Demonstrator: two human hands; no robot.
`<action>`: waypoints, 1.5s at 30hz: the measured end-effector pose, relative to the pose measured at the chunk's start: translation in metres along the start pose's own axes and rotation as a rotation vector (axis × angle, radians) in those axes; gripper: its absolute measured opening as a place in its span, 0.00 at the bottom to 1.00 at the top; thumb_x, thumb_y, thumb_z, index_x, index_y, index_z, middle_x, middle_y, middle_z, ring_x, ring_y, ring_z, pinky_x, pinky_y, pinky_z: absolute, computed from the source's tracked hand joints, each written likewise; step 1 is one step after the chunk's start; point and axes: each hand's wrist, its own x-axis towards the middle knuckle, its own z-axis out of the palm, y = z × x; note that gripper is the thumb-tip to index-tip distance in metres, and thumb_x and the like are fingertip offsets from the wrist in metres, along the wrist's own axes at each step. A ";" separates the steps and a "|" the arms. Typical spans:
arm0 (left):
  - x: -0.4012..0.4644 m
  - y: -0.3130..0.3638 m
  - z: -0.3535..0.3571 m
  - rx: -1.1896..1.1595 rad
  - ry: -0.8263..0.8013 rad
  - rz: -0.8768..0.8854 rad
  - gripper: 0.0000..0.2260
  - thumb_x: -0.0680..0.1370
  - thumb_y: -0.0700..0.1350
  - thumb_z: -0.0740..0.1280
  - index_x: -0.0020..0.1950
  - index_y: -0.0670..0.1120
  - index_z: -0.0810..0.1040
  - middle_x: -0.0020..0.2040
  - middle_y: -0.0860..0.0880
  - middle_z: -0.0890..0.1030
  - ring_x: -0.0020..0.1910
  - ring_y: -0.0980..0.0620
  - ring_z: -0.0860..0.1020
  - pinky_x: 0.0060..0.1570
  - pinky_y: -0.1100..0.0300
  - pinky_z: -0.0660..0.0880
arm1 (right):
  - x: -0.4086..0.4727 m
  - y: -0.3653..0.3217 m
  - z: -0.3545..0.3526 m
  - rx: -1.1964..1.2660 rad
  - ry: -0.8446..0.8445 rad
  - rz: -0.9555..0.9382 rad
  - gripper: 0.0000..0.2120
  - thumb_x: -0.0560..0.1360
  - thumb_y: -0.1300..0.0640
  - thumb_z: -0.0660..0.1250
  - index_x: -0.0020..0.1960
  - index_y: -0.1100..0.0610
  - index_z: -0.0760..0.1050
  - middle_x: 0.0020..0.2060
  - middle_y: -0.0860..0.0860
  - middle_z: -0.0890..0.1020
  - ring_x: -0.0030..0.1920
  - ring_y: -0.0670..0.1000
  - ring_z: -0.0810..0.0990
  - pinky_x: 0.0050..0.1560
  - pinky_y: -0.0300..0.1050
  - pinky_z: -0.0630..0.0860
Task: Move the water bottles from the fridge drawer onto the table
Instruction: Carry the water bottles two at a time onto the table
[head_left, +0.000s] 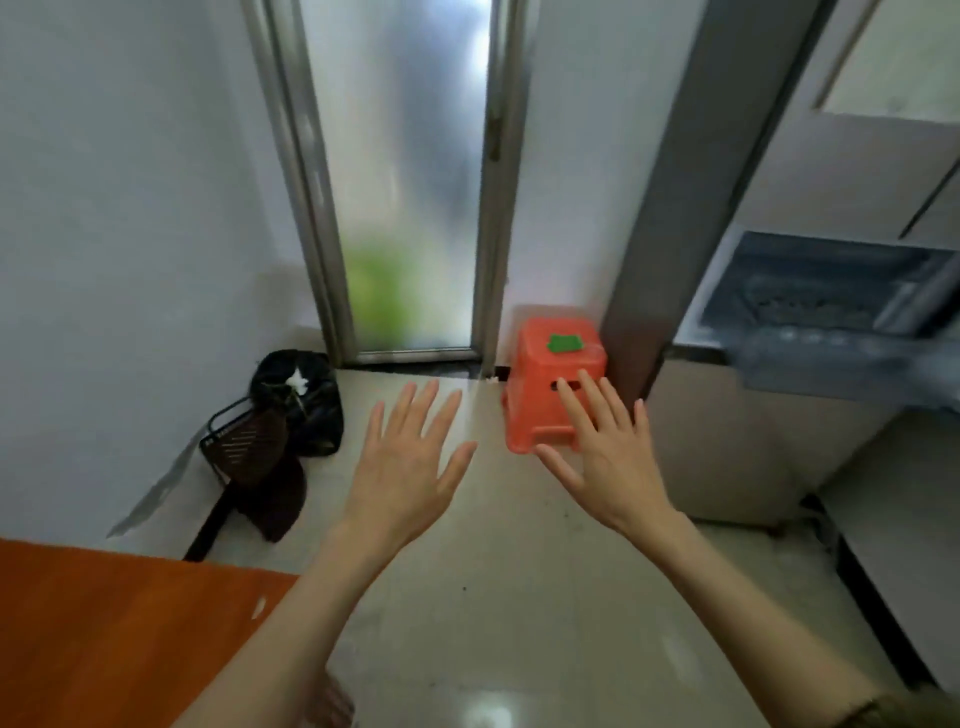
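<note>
My left hand (410, 457) and my right hand (605, 452) are stretched out in front of me over the floor, palms down, fingers spread, holding nothing. The fridge (810, 171) stands at the right, and its pulled-out drawer (826, 306) shows at the right edge, blurred. I cannot make out any water bottles in it. A corner of the orange-brown table (114, 634) fills the lower left, under my left forearm.
An orange plastic stool (545, 364) with a green patch sits by the wall, just beyond my right hand. A black rubbish bag (301, 405) and a dark dustpan (249, 457) lie at the left wall. A frosted glass door (410, 182) is straight ahead. Pale tiled floor (493, 597) runs between table and fridge.
</note>
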 end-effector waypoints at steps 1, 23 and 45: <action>0.010 0.021 0.006 -0.009 -0.007 0.046 0.25 0.79 0.57 0.54 0.73 0.48 0.61 0.75 0.44 0.60 0.74 0.44 0.56 0.72 0.44 0.53 | -0.008 0.022 -0.008 -0.011 0.007 0.046 0.35 0.74 0.34 0.51 0.75 0.47 0.46 0.76 0.50 0.50 0.75 0.53 0.47 0.72 0.60 0.43; 0.238 0.418 0.194 -0.030 -0.172 0.448 0.26 0.79 0.60 0.47 0.76 0.53 0.49 0.77 0.49 0.49 0.76 0.50 0.44 0.73 0.51 0.43 | -0.056 0.465 -0.068 -0.124 0.031 0.447 0.35 0.75 0.35 0.50 0.75 0.46 0.41 0.76 0.51 0.45 0.75 0.53 0.43 0.72 0.59 0.41; 0.558 0.543 0.403 -0.034 -0.447 0.274 0.25 0.80 0.57 0.50 0.75 0.50 0.54 0.76 0.47 0.56 0.75 0.48 0.51 0.73 0.48 0.49 | 0.184 0.784 -0.001 0.087 -0.113 0.432 0.29 0.78 0.43 0.55 0.74 0.53 0.54 0.73 0.53 0.61 0.74 0.54 0.56 0.73 0.55 0.53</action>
